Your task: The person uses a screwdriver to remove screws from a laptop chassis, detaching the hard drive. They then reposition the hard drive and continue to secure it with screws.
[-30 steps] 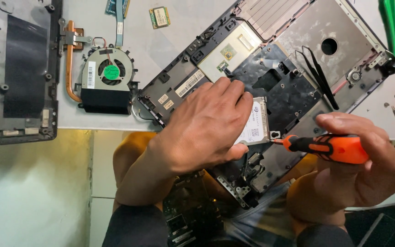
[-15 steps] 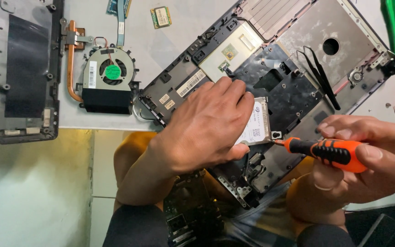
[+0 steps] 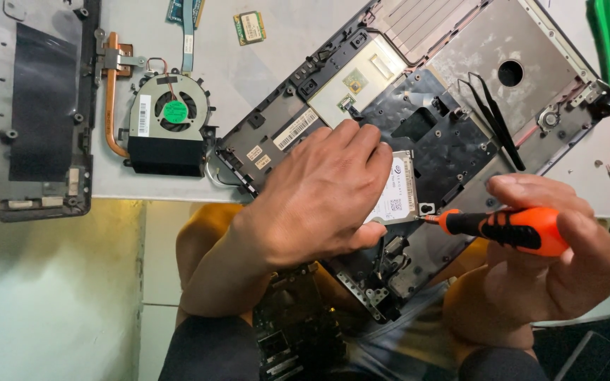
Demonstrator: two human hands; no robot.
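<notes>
left hand (image 3: 319,197) flat on hard drive (image 3: 400,190) | right hand (image 3: 552,261) grips screwdriver (image 3: 506,229)

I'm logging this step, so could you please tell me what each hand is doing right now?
Left hand: open, pressed flat on the drive.
Right hand: closed on the screwdriver.

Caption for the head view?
Left hand steadies drive in laptop base; right hand holds screwdriver at its bracket.

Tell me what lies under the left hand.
The left hand rests flat on a silver hard drive seated in the opened laptop base. Only the drive's right end, with its label, shows past the fingers; the rest of the drive and the bay beneath are covered.
</notes>
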